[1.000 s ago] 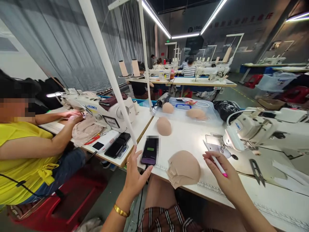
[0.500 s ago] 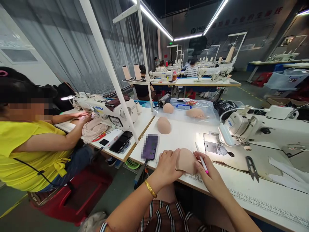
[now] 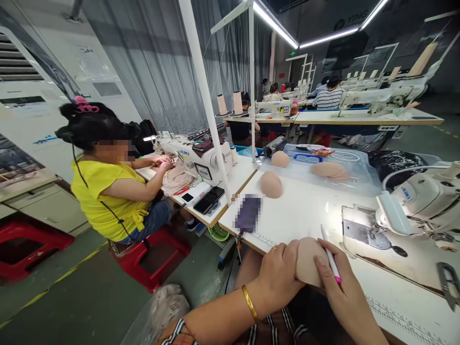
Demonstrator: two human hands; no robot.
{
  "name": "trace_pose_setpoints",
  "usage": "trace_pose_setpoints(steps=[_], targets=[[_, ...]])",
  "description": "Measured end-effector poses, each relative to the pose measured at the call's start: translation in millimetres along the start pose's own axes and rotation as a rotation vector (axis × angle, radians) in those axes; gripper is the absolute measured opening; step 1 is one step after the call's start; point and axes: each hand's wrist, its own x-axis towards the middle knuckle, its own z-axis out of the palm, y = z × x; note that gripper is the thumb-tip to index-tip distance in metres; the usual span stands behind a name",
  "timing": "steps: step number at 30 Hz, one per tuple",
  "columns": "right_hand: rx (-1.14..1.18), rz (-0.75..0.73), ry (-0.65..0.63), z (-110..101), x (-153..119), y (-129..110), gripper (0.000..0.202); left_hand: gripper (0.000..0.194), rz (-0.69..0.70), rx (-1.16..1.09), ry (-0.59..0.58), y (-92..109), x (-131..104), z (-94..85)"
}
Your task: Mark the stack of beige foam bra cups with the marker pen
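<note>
At the near edge of the white desk (image 3: 305,211), both hands grasp a beige foam cup (image 3: 309,261), lifted just off the desk edge. The left hand (image 3: 278,273) wraps its fingers over the cup's left side, a gold bangle (image 3: 248,303) on its wrist. The right hand (image 3: 341,297) presses its thumb on the cup's right face and pinches a white pen (image 3: 331,261) with a pink tip between its fingers, the pen standing tilted beside the cup.

Just left of the hands, a phone (image 3: 247,213) lies on the desk, its screen blurred. Farther back sits another cup (image 3: 271,184), and beyond it a clear plastic sheet (image 3: 352,175) carries one more cup (image 3: 280,158) and what looks like a flat stack of cups (image 3: 328,169), though the view there is too small to be sure. To the right stands a white sewing machine (image 3: 420,203), with thread snips (image 3: 449,282) lying near the desk's right edge.

On the far left, a person in a yellow shirt (image 3: 104,196) sits on a red stool (image 3: 158,254) at a neighbouring desk, their hands on pink fabric (image 3: 175,178) at a second sewing machine (image 3: 196,158). Two phones (image 3: 209,200) lie on that desk's near corner. More people sit at machines far back in the room.
</note>
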Motion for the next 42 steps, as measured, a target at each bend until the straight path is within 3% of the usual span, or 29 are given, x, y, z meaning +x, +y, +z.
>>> trace_pose_setpoints(steps=[6, 10, 13, 17, 19, 23, 26, 29, 31, 33, 36, 39, 42], targets=[[0.120, 0.005, 0.079, 1.9, -17.7, -11.7, 0.060, 0.072, 0.076, -0.140, 0.171, -2.9, -16.4, 2.9], [0.226, 0.039, 0.172, 0.8, -32.3, -16.2, 0.054, 0.083, 0.021, -0.391, 0.131, 11.7, -33.7, -1.9], [0.242, 0.074, 0.173, -4.5, -49.9, -17.1, 0.053, 0.089, -0.145, -0.750, -0.062, 25.2, -48.8, -16.5], [0.259, 0.129, 0.123, -15.4, -79.1, -10.6, 0.050, 0.116, -0.325, -1.364, -0.504, 30.4, -61.5, -39.7], [0.306, 0.141, 0.088, -19.8, -93.8, -5.2, 0.048, 0.118, -0.400, -1.501, -0.604, 28.9, -66.4, -44.8], [0.385, 0.143, -0.074, -25.1, -115.2, -0.2, 0.050, 0.105, -0.575, -1.612, -0.588, 25.7, -77.5, -40.3], [0.413, 0.127, -0.207, -25.9, -122.2, -3.8, 0.048, 0.080, -0.740, -1.725, -0.569, 23.6, -85.1, -31.5], [0.459, 0.119, -0.234, -23.5, -123.7, -9.8, 0.046, 0.060, -0.795, -1.784, -0.537, 22.4, -91.2, -23.3], [0.441, 0.141, -0.209, -22.1, -122.4, -14.2, 0.048, 0.069, -0.797, -1.804, -0.521, 22.5, -93.4, -19.7], [0.371, 0.159, -0.191, -23.0, -119.9, -19.3, 0.050, 0.090, -0.778, -1.793, -0.526, 23.9, -92.8, -18.7], [0.316, 0.110, -0.220, -28.9, -116.5, -26.2, 0.048, 0.109, -0.739, -1.763, -0.576, 28.4, -86.5, -21.8], [0.458, 0.066, -0.158, -32.2, -117.0, -27.4, 0.036, 0.108, -0.699, -1.846, -0.593, 33.9, -80.3, -26.1], [0.712, 0.146, -0.049, -24.7, -121.3, -22.7, 0.034, 0.109, -0.661, -1.930, -0.594, 37.7, -80.9, -25.8]])
